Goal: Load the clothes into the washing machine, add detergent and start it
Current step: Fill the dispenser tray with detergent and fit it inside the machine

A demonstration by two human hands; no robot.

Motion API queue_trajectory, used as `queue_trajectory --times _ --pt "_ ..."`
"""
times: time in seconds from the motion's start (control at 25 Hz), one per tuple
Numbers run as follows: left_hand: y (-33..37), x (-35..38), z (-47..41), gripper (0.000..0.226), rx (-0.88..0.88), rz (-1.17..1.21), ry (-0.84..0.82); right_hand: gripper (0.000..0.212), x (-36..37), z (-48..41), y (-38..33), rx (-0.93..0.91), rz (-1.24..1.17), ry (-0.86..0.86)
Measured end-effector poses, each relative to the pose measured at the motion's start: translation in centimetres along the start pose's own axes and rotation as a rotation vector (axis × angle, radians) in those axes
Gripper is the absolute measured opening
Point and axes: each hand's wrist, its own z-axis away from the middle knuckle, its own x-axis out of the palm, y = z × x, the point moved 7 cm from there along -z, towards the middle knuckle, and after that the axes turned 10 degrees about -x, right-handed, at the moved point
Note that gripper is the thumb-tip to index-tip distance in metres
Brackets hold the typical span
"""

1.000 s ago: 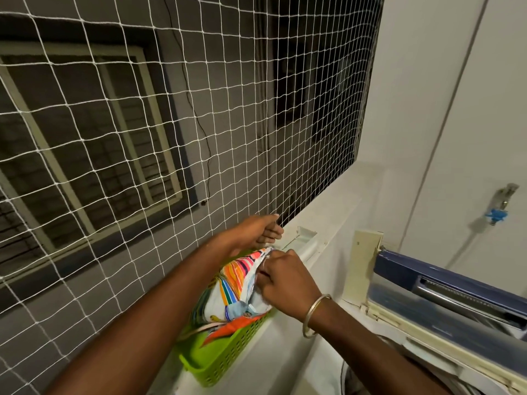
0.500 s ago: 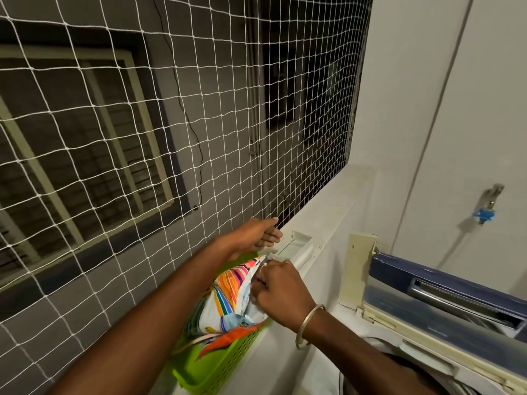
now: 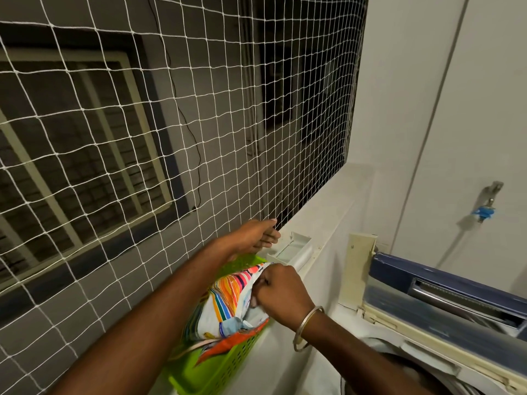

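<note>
A colourful striped detergent packet (image 3: 228, 306) stands in a green plastic basket (image 3: 222, 369) on the white ledge. My right hand (image 3: 281, 296), with a metal bangle on its wrist, is closed on the packet's top edge. My left hand (image 3: 255, 235) hovers just above the basket's far end, close to the net, with its fingers curled; whether it holds anything is hidden. The top-loading washing machine (image 3: 422, 337) is at the lower right with its blue lid (image 3: 456, 283) raised. Its drum opening (image 3: 399, 374) shows some pale cloth.
A white rope net (image 3: 171, 138) closes the opening on the left, along the ledge (image 3: 322, 220). A white open plastic tray (image 3: 293, 248) lies on the ledge beyond the basket. A wall tap with a blue fitting (image 3: 483, 212) sticks out above the machine.
Both hands stay at the packet and basket; only the view has shifted slightly. The right hand keeps its grip on the packet's top.
</note>
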Motion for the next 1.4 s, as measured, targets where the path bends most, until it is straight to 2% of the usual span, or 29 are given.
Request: queue_trajectory --times 0.2,0.8,1.0,1.2,1.4 --pt "0.1 -0.2 -0.7 0.053 0.011 0.002 0.000 0.027 -1.7 0.2 0.7 0.053 -0.047 0.096" --pt "0.7 0.5 -3.6 0.044 -0.003 0.015 -0.025 0.015 -9.6 1.3 2.0 0.181 -0.374 0.188" --pt "1.2 0.9 -4.8 0.047 -0.034 -0.010 -0.035 0.017 -12.2 0.6 3.2 0.192 -0.467 0.252" --pt "1.5 1.1 -7.3 0.039 -0.052 -0.037 -0.025 0.019 -15.5 -0.9 5.6 0.185 -0.491 0.343" --pt "1.5 1.3 -9.6 0.035 -0.048 -0.061 0.011 0.018 -16.1 -3.2 10.3 0.259 -0.450 0.371"
